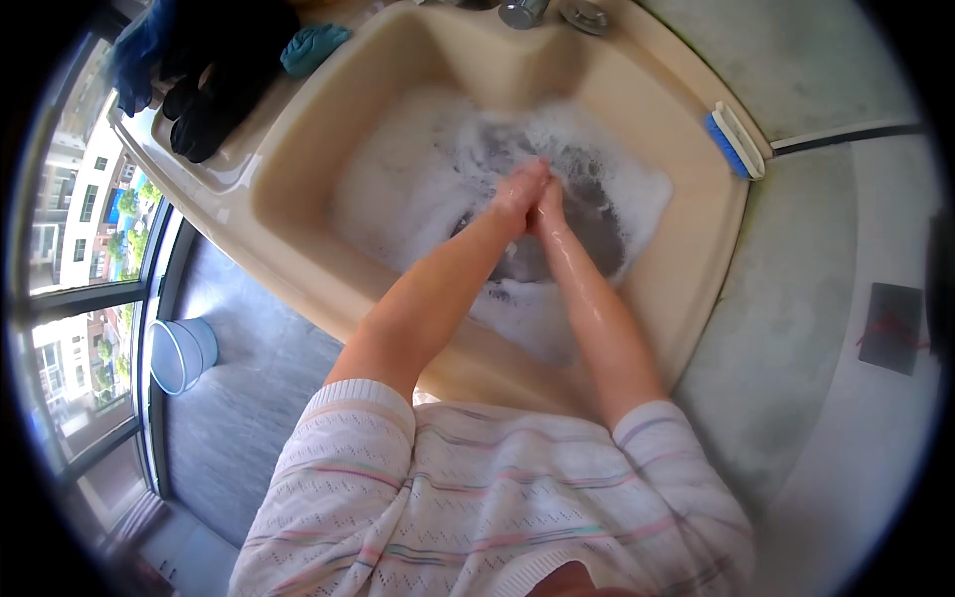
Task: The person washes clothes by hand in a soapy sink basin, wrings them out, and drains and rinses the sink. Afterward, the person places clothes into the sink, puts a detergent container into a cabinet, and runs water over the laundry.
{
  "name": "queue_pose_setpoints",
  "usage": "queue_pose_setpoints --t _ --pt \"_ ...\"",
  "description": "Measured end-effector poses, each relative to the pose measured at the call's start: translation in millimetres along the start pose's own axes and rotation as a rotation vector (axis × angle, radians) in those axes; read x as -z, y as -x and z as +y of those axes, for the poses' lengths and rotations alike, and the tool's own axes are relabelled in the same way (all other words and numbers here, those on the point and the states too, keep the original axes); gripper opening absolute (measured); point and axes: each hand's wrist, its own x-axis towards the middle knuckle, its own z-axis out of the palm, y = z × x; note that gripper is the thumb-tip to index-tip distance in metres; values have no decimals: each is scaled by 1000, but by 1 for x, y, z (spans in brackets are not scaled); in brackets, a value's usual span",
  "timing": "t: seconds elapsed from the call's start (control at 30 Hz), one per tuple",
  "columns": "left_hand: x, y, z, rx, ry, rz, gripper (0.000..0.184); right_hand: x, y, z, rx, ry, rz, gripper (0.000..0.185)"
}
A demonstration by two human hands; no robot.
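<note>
A beige sink (pixel 298 164) holds soapy water (pixel 388 189) topped with white foam. My left hand (pixel 517 194) and my right hand (pixel 547 206) are wet and press together over the middle of the sink. Fingers on both hands are closed in toward each other, and anything between them is hidden. Around and below my hands is a darker grey patch of water (pixel 587 239); whether cloth lies under it I cannot tell.
A metal tap (pixel 522 12) stands at the sink's back edge. On the right rim rests a blue-bristled scrub brush (pixel 734 141). Dark clothing (pixel 214 104) and a teal cloth (pixel 313 50) lie on the left ledge. A light blue bucket (pixel 182 355) is on the floor.
</note>
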Motion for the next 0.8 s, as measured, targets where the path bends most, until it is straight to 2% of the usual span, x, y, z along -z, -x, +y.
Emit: queue_pose_setpoints --t 0.03,0.07,0.1,0.13,0.23,0.27,0.3,0.37,0.4,0.47,0.53,0.63,0.73,0.8 --pt "-6 2 -6 16 -60 50 49 1 -4 6 114 8 28 18" --pt "-11 5 -12 32 -122 98 52 26 -18 11 143 197 -151 17" --pt "-14 7 -16 46 -184 144 55 23 -14 8 178 462 -183 17" --pt "-16 16 -8 3 -185 146 46 21 -8 5 209 728 -211 17" --pt "10 -23 -1 -95 -549 237 38 12 16 -3 278 1535 -290 22" --pt "16 -25 5 -195 -762 365 38 9 23 -6 294 1803 -315 24" --pt "19 -16 19 -293 -977 490 39 6 30 -11 375 1739 -434 27" --pt "29 -23 33 -369 -974 402 38 10 42 -25 528 1591 -652 34" --pt "29 -22 38 -426 -1007 371 38 19 39 -36 469 1734 -516 37" --pt "13 12 68 -613 -1192 371 38 74 9 -47 523 2075 -82 40" --pt "11 21 91 -595 -1243 131 34 92 26 -65 160 2171 131 42" --pt "20 52 129 -723 -1479 13 32 222 -5 -29 553 2547 78 41" --pt "36 83 157 -531 -1664 -7 37 160 52 -22 80 2682 -10 42" --pt "50 92 165 -522 -1689 5 37 123 68 -13 -421 2832 -663 42"
